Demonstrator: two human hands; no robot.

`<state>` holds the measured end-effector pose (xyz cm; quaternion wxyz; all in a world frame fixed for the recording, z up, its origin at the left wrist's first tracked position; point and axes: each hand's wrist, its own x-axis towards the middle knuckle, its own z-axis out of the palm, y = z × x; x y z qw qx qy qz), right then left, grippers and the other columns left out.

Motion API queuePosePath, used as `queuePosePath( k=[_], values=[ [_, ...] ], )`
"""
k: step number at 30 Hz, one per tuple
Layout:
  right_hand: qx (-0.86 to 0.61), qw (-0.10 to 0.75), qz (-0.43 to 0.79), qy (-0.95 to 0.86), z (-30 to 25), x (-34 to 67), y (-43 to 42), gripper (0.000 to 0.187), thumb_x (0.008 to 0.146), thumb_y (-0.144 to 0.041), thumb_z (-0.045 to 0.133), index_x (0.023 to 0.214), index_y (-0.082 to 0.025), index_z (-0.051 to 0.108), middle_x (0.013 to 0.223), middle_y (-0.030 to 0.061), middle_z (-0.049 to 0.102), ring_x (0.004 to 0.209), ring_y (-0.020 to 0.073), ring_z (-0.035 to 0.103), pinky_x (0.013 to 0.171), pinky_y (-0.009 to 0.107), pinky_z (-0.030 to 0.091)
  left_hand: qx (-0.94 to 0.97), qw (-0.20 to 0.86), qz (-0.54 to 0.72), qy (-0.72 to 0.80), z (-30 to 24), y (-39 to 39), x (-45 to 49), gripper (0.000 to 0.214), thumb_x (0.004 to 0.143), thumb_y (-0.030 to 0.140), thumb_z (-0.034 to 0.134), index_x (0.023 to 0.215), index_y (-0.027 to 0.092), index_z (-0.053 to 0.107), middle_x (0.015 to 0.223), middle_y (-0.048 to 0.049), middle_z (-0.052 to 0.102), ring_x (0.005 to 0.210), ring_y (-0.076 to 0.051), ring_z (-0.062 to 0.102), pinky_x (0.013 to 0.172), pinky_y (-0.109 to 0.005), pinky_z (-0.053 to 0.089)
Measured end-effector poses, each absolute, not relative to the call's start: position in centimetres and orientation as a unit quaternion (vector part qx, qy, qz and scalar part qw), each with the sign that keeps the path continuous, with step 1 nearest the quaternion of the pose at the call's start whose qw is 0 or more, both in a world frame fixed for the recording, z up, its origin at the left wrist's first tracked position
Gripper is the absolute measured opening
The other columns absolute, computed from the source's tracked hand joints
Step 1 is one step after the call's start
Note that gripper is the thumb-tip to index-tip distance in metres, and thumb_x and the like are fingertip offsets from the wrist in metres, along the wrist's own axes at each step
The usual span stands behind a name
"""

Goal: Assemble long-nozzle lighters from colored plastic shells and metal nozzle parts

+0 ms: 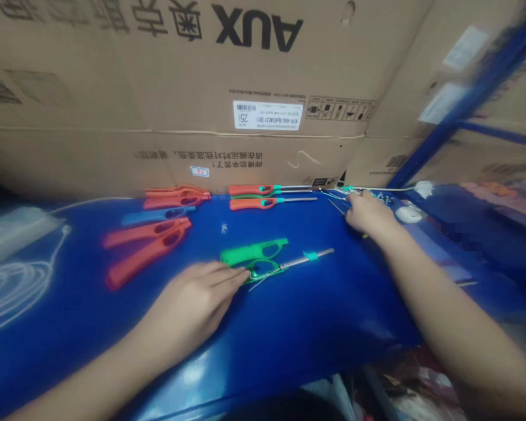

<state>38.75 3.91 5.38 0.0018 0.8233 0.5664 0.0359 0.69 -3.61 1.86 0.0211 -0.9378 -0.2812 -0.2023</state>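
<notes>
My left hand (204, 295) is closed on a green lighter half-shell (269, 270), fingers pressing it against the blue tabletop. From this shell a metal tube (298, 261) with a turquoise collar points right, and a thin wire hangs beside it. Just behind lies another green lighter shell (249, 251), apart from the tube. My right hand (368, 215) reaches into small metal and turquoise parts (346, 190) at the back right. Its fingers are bent together; what they hold, if anything, is hidden. Orange lighters with tubes (256, 203) lie at the back middle.
Red and orange shells (146, 251) and a blue shell (158, 216) lie at the left. A coil of white tubing (17, 286) sits farther left. A cardboard wall (179, 105) closes off the back. A white roll (408, 214) and a blue metal post (442, 111) stand right.
</notes>
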Motion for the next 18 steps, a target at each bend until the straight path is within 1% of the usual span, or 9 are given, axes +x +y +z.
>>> queuePosePath(
  k=[3, 5, 7, 10, 12, 14, 16, 18],
  values=[
    [0.853, 0.026, 0.027, 0.520, 5.7, 40.6, 4.6, 0.040, 0.088, -0.022, 0.055, 0.125, -0.010, 0.064, 0.131, 0.0263, 0.058, 0.116, 0.0406, 0.062, 0.087, 0.047, 0.052, -0.941, 0.037, -0.192, -0.278, 1.6, -3.6, 0.6, 0.034, 0.102, 0.019, 0.046, 0.126, 0.019, 0.070, 0.124, -0.0050, 0.074, 0.103, -0.026, 0.072, 0.087, -0.044, 0.059],
    [0.858, 0.039, 0.007, 0.512, 5.5, 41.7, 5.0, 0.038, 0.084, -0.021, 0.060, 0.120, -0.012, 0.067, 0.121, 0.0236, 0.065, 0.108, 0.0367, 0.066, 0.082, 0.043, 0.054, -0.942, 0.039, -0.186, -0.276, 1.4, -3.5, 0.4, 0.035, 0.102, 0.018, 0.045, 0.127, 0.019, 0.069, 0.125, -0.0046, 0.073, 0.106, -0.027, 0.072, 0.090, -0.044, 0.059],
    [0.852, 0.044, -0.016, 0.521, 5.2, 42.4, 5.3, 0.039, 0.078, -0.016, 0.064, 0.117, -0.015, 0.069, 0.110, 0.0187, 0.070, 0.098, 0.0320, 0.070, 0.076, 0.037, 0.054, -0.943, 0.035, -0.184, -0.275, 1.4, -3.4, 0.3, 0.035, 0.102, 0.018, 0.045, 0.127, 0.020, 0.069, 0.125, -0.0040, 0.073, 0.106, -0.027, 0.072, 0.090, -0.045, 0.059],
    [0.845, 0.034, -0.030, 0.533, 4.8, 42.9, 5.5, 0.044, 0.072, -0.009, 0.066, 0.115, -0.018, 0.069, 0.103, 0.0153, 0.072, 0.091, 0.0294, 0.071, 0.071, 0.034, 0.053, -0.944, 0.014, -0.187, -0.273, 1.3, -3.3, 0.3, 0.034, 0.102, 0.019, 0.046, 0.125, 0.020, 0.070, 0.122, -0.0034, 0.075, 0.105, -0.026, 0.072, 0.089, -0.043, 0.060],
    [0.840, 0.016, -0.025, 0.541, 4.7, 42.8, 5.4, 0.045, 0.070, -0.007, 0.066, 0.113, -0.017, 0.068, 0.103, 0.0160, 0.072, 0.091, 0.0306, 0.071, 0.071, 0.035, 0.053, -0.943, -0.004, -0.193, -0.272, 1.4, -3.2, 0.3, 0.033, 0.102, 0.019, 0.046, 0.124, 0.020, 0.071, 0.119, -0.0030, 0.076, 0.104, -0.025, 0.072, 0.088, -0.041, 0.061],
    [0.830, -0.013, -0.014, 0.557, 4.9, 42.4, 5.3, 0.045, 0.070, -0.007, 0.065, 0.113, -0.016, 0.067, 0.106, 0.0173, 0.071, 0.094, 0.0322, 0.070, 0.075, 0.038, 0.053, -0.941, -0.015, -0.202, -0.271, 1.6, -3.2, 0.4, 0.033, 0.102, 0.019, 0.047, 0.124, 0.020, 0.071, 0.117, -0.0033, 0.077, 0.102, -0.024, 0.073, 0.087, -0.039, 0.061],
    [0.808, -0.056, -0.002, 0.587, 5.3, 41.6, 5.1, 0.043, 0.073, -0.010, 0.065, 0.116, -0.015, 0.065, 0.110, 0.0175, 0.070, 0.099, 0.0322, 0.068, 0.081, 0.040, 0.053, -0.939, -0.023, -0.210, -0.271, 1.7, -3.3, 0.4, 0.032, 0.102, 0.018, 0.047, 0.123, 0.020, 0.071, 0.115, -0.0042, 0.077, 0.101, -0.024, 0.073, 0.087, -0.039, 0.060],
    [0.770, -0.107, -0.002, 0.629, 5.6, 40.2, 4.8, 0.040, 0.079, -0.014, 0.063, 0.119, -0.015, 0.063, 0.109, 0.0152, 0.069, 0.098, 0.0288, 0.068, 0.087, 0.040, 0.053, -0.935, -0.036, -0.213, -0.281, 1.8, -3.4, 0.6, 0.031, 0.100, 0.019, 0.049, 0.122, 0.019, 0.071, 0.115, -0.0051, 0.077, 0.101, -0.024, 0.072, 0.088, -0.040, 0.059]
  ],
)
